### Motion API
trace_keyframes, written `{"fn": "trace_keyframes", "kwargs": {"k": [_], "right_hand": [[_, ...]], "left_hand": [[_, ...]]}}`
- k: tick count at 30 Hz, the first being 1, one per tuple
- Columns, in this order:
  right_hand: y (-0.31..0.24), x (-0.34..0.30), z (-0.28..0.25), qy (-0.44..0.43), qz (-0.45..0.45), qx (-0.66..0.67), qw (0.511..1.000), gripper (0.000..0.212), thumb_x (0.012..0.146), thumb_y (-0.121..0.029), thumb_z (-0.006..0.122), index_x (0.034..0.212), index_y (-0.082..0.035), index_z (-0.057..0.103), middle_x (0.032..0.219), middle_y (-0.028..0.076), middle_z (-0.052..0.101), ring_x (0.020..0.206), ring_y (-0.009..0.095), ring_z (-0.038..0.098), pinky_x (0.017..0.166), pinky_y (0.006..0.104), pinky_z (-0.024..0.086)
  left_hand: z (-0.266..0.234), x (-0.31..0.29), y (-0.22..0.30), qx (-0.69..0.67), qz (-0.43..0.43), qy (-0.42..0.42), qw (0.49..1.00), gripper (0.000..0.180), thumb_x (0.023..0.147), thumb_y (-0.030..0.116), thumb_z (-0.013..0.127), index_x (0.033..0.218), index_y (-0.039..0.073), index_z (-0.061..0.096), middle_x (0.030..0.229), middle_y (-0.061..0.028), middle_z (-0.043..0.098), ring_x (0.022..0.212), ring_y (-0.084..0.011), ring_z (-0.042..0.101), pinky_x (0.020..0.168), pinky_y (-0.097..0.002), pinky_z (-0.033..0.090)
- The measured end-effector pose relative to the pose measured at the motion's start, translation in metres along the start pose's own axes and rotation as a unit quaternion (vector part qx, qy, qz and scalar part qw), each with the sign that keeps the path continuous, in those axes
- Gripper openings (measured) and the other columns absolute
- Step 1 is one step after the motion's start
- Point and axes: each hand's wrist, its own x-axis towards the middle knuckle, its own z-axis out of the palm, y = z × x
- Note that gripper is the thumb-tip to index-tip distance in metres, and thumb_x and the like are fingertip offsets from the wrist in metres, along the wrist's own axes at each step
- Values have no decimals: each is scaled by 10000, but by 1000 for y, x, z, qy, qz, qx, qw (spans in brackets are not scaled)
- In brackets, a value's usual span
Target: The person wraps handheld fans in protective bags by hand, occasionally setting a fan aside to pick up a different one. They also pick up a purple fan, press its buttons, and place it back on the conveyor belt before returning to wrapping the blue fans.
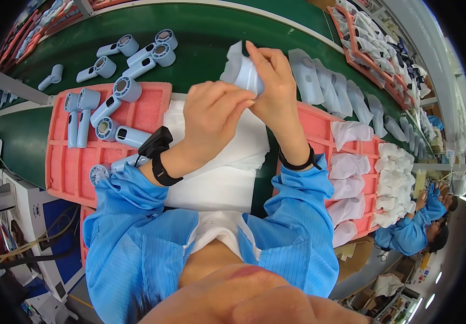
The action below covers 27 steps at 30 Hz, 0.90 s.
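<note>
Above the white stack, my two hands hold a light-blue handheld fan in a translucent bag. My right hand is closed around its right side, thumb and fingers pressing the bag. My left hand is closed too, its fingertips pinching the lower edge of the bag near my right fingers. Much of the fan is hidden by the bag and my hands. Beneath lies a stack of flat white bags. To the left, several unwrapped light-blue fans lie in a pink foam tray.
More bare fans lie on the green conveyor belt. Bagged fans stand in a row along it at right. Another pink tray holds wrapped fans. A co-worker in blue is at far right.
</note>
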Motion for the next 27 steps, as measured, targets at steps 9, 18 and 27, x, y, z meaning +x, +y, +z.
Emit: {"fn": "trace_keyframes", "kwargs": {"k": [9,18,27], "right_hand": [[-20,-5,10,-3,205,191,960,591,641,-14,756,1171,12,496,1031,100,534,983,231,557,806,321,495],[-18,4,-10,-128,118,405,898,671,623,-31,794,1218,-10,485,1119,73,501,1062,197,516,871,329,497],[-7,-10,12,-242,168,365,883,616,626,-97,780,1162,17,498,958,120,579,888,240,596,712,355,507]], "left_hand": [[-8,13,-4,-22,-111,13,994,422,654,107,781,1039,80,612,1015,-86,498,716,-205,553,570,-302,453],[-34,25,-30,-264,-194,-63,943,391,690,111,786,1028,57,596,1176,-88,502,874,-180,589,696,-262,496],[-51,31,-27,-387,-57,-19,920,402,681,70,797,1020,55,581,1229,-85,485,1010,-162,535,793,-257,458]]}}
